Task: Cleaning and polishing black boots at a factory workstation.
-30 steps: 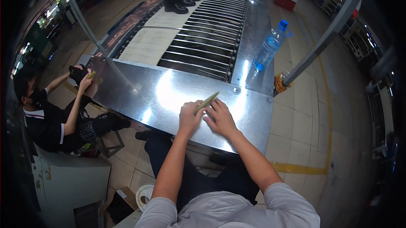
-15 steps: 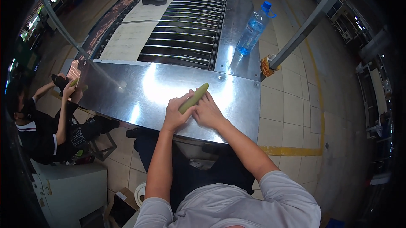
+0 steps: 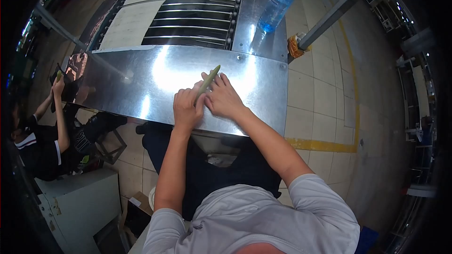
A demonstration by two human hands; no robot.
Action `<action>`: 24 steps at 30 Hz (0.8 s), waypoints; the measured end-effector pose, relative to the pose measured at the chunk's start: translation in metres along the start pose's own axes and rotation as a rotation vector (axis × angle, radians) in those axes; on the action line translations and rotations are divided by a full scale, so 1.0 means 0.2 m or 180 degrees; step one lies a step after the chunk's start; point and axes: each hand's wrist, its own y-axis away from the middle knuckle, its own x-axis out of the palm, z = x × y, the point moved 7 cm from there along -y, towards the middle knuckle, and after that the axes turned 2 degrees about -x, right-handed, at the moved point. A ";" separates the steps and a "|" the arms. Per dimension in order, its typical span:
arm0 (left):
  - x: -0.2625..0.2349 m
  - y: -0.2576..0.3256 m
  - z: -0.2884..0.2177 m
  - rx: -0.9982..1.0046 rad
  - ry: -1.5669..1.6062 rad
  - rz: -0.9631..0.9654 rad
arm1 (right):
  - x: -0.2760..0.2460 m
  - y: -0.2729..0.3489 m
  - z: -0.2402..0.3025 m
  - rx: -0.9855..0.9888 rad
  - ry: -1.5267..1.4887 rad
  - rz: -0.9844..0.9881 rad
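A clear plastic water bottle [image 3: 278,5] with a blue cap stands on the steel table [image 3: 127,84]. Left of the bottle runs a roller conveyor [image 3: 197,13]; right of it, a slanted metal post [image 3: 339,9].

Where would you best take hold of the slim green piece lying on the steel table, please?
Probably at the near end of the green piece, pinched across its narrow width from both sides, as the left hand and right hand do; its pointed far tip sticks out free.
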 end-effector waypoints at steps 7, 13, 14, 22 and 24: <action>-0.09 0.23 -0.21 -0.0307 0.0154 0.0144 | -0.02 0.02 0.03 0.0079 -0.0120 -0.0276; -0.07 0.32 -0.17 -0.0907 0.0141 0.0570 | 0.00 0.02 0.03 0.0063 -0.0127 -0.0166; -0.07 0.29 -0.16 -0.0890 0.0048 0.0626 | 0.00 0.02 0.03 0.0033 -0.0094 -0.0152; 0.07 -0.03 0.03 -0.0895 0.0005 0.0586 | 0.05 0.01 0.00 0.0052 0.0126 -0.0077; 0.04 -0.08 0.04 -0.1183 -0.0159 0.0758 | 0.01 0.01 0.01 0.0177 -0.0337 0.0114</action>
